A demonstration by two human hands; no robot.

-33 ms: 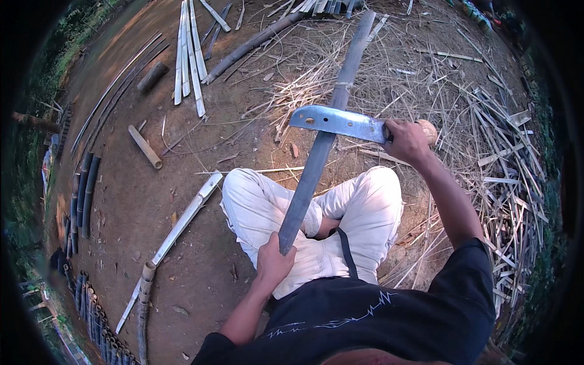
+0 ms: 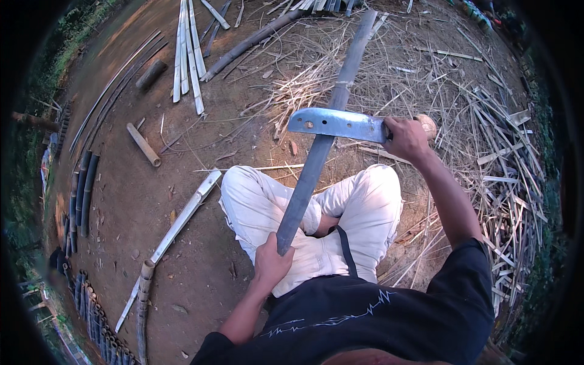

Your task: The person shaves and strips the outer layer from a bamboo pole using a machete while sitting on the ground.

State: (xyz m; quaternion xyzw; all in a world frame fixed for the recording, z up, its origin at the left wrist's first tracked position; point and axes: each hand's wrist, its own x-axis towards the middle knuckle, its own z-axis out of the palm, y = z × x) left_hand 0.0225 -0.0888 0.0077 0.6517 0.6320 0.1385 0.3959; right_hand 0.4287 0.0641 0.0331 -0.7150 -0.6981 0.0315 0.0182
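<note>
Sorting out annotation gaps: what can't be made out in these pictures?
All in the head view:
Stretch of the dark bamboo strip beneath the blade: hidden by the blade.
Gripped part at the strip's near end: covered by the left hand.
Most of the handle: wrapped by the right hand.
Far ends of the fanned pale strips: cut off by the top edge.
Colourful items, upper right: too small and dark.

Strips (image 2: pixel 185 61), likely bamboo, on dirt (image 2: pixel 115 207)

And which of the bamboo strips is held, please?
The long dark grey strip: the left hand grips its near end and the blade in the right hand crosses it; the other strips lie unheld.
</note>
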